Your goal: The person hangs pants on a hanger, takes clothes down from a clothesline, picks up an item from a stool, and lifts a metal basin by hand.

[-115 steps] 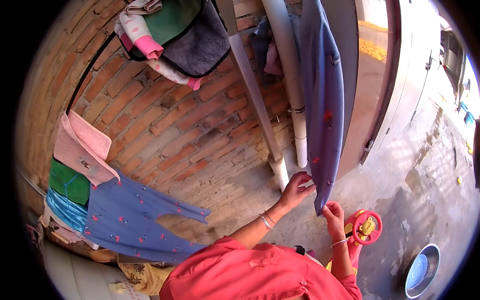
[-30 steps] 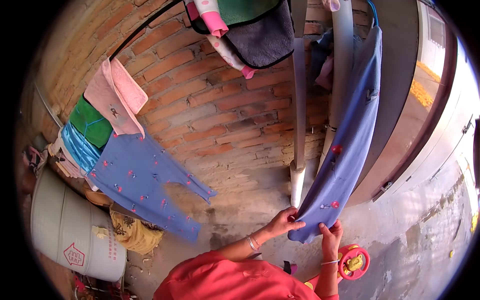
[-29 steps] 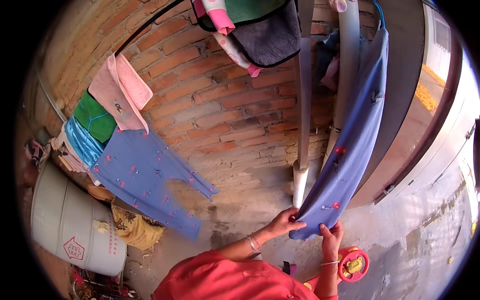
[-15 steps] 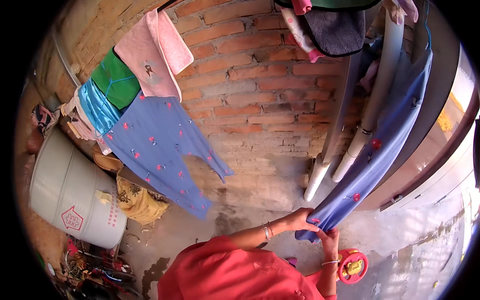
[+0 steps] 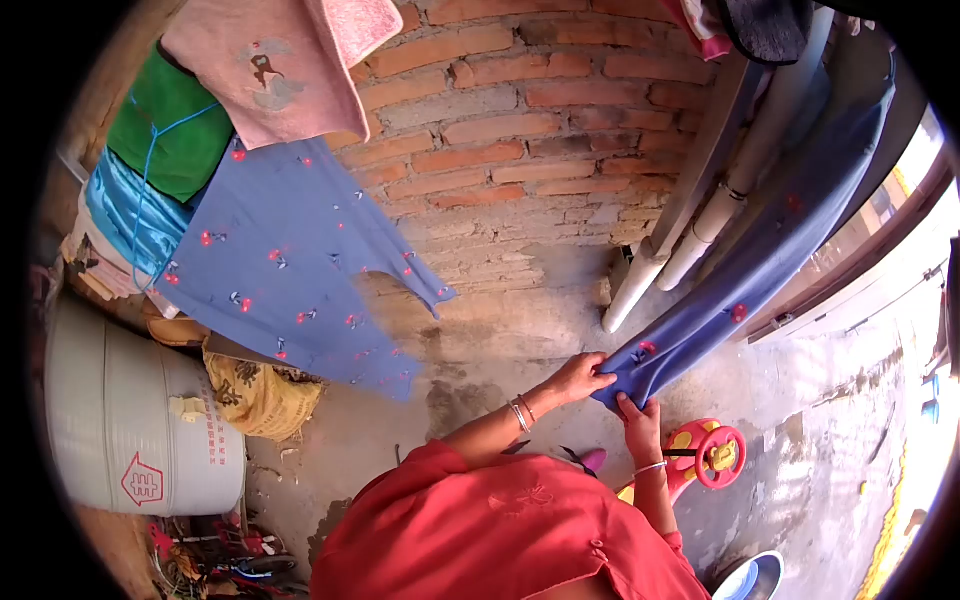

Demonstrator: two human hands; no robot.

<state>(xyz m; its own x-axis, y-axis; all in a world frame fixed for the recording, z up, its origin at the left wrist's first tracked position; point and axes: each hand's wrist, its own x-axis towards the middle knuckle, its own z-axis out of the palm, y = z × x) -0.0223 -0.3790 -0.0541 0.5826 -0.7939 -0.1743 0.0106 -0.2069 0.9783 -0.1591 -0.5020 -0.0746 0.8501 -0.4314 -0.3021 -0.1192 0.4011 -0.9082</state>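
Observation:
A long blue garment [image 5: 765,265] with a cherry print hangs from the upper right and slants down to my hands, drawn out in folds. My left hand [image 5: 580,379] grips the left side of its lower end, thumb on top. Close beside it, my right hand [image 5: 638,418] pinches the bottom edge from below. Some fingers of both hands are hidden by the cloth. To the left hangs another blue cherry-print garment [image 5: 300,250], out of reach of both hands.
A pink towel [image 5: 260,70] and green cloth [image 5: 165,125] hang at upper left above a grey drum [image 5: 130,400] and a yellow sack [image 5: 265,395]. White pipes [image 5: 690,255] lean by the brick wall. A red-wheeled ride-on toy [image 5: 718,455] and a basin [image 5: 765,575] stand at right.
My view has tilted downward, bringing the basin into sight. Both hands still hold the garment's lower end; they have shifted slightly apart, and its edge is spread a little wider.

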